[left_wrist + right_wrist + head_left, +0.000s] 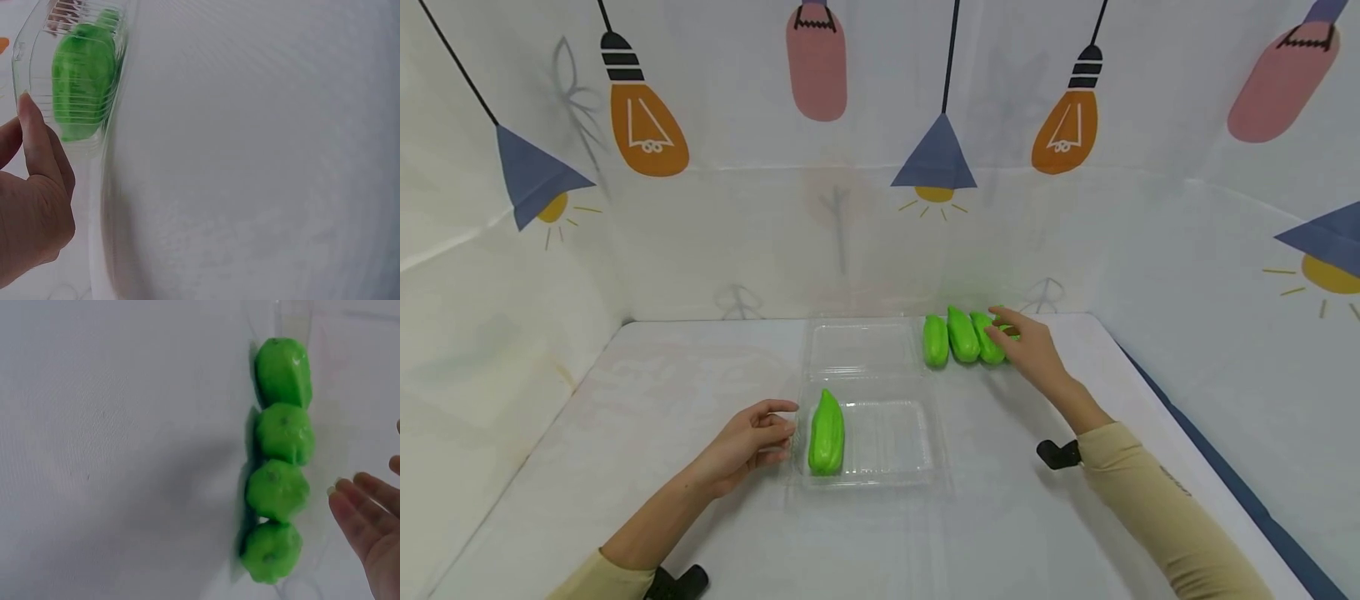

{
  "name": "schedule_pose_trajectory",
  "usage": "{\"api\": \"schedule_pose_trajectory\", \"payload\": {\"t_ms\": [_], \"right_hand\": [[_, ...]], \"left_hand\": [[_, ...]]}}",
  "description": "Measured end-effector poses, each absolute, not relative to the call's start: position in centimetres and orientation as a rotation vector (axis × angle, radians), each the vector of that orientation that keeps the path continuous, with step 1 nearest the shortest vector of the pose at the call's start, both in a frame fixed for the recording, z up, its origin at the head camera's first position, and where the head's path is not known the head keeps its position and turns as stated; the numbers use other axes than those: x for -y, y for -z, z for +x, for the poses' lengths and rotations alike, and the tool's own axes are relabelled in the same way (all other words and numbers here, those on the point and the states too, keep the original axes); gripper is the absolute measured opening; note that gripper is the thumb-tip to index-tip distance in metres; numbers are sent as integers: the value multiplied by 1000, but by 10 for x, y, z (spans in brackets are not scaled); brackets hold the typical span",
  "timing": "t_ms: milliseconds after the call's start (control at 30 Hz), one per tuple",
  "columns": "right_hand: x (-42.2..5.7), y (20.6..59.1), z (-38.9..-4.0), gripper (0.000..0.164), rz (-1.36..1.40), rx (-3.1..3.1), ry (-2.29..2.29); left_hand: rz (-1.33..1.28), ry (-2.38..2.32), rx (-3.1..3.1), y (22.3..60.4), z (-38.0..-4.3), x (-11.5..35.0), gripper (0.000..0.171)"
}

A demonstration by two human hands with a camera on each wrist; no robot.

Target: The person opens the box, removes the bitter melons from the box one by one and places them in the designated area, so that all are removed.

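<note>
A clear plastic clamshell box [880,483] lies with its lid folded back. In its left side lies one bright green, ridged, pointed gourd-like vegetable [827,433], also seen through the box wall in the left wrist view. My left hand [748,442] is beside the box's left rim, its fingertips right at the edge. Several matching green vegetables [962,333] stand in a row right of the lid. Over the right end of that row my right hand [1030,346] hovers with fingers spread, partly hiding the last one. In the right wrist view, nothing is between its fingers [356,512].
The table [700,358] has a white cover. White curtains [880,233] printed with lamps and bulbs hang behind it and at both sides. Black camera mounts [1058,454] stick out at both wrists.
</note>
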State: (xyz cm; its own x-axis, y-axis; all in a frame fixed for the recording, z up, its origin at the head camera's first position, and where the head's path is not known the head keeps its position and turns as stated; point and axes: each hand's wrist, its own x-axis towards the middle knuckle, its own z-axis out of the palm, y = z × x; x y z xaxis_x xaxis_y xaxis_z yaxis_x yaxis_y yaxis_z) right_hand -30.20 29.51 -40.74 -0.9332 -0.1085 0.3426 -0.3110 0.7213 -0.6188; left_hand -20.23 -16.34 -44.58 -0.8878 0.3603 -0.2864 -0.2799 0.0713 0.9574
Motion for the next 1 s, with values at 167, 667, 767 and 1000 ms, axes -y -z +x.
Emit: {"api": "schedule_pose_trajectory", "payload": {"t_ms": [167,667,767,1000], "right_hand": [[-279,401,-300,48,388,2642,-1076],[-228,390,-280,43,585,2619,-1169],[-218,392,-276,43,656,2628,-1204],[-203,398,-270,43,702,2728,-1221]], "left_hand": [[75,-1871,-1900,445,-202,164,61],[84,-1883,-1895,441,-200,166,61],[76,-1880,-1901,441,-200,166,60],[80,-1876,-1891,440,-200,164,62]]}}
